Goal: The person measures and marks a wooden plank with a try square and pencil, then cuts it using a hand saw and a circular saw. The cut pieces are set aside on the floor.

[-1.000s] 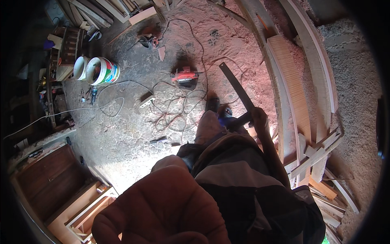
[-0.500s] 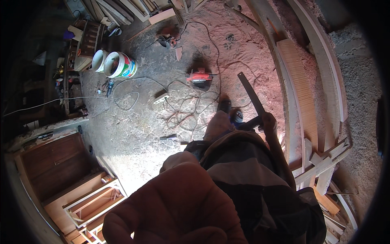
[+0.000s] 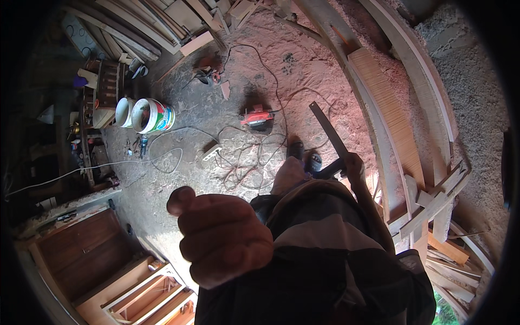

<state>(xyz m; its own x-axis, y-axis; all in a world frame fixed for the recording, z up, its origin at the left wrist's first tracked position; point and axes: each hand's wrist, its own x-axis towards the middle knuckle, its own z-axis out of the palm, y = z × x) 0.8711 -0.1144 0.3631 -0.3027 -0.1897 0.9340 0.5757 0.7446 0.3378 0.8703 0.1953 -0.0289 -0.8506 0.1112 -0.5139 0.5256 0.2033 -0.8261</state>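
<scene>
My left hand [image 3: 225,233] is raised in front of my body, its fingers curled into a fist and the thumb sticking out to the left. Nothing shows in it. Down at my right side, my right hand [image 3: 355,165] is closed around a try square [image 3: 329,129]. The square's long thin blade points up and away, with a hole near its tip. Its dark stock [image 3: 329,169] reaches left from the hand, partly in shadow. My feet in dark sandals [image 3: 313,161] stand on the floor just beyond the stock.
A red power tool [image 3: 257,117], a power strip [image 3: 212,152] and tangled cords [image 3: 244,170] lie on the dusty floor ahead. Two buckets [image 3: 153,115] stand at left. Long boards [image 3: 384,103] line the right side. Wooden cabinet frames [image 3: 146,298] are at lower left.
My left hand has drawn away from the camera and turned from a near, curled palm into a fist with the thumb out. The right hand still grips the square. The view has shifted slightly.
</scene>
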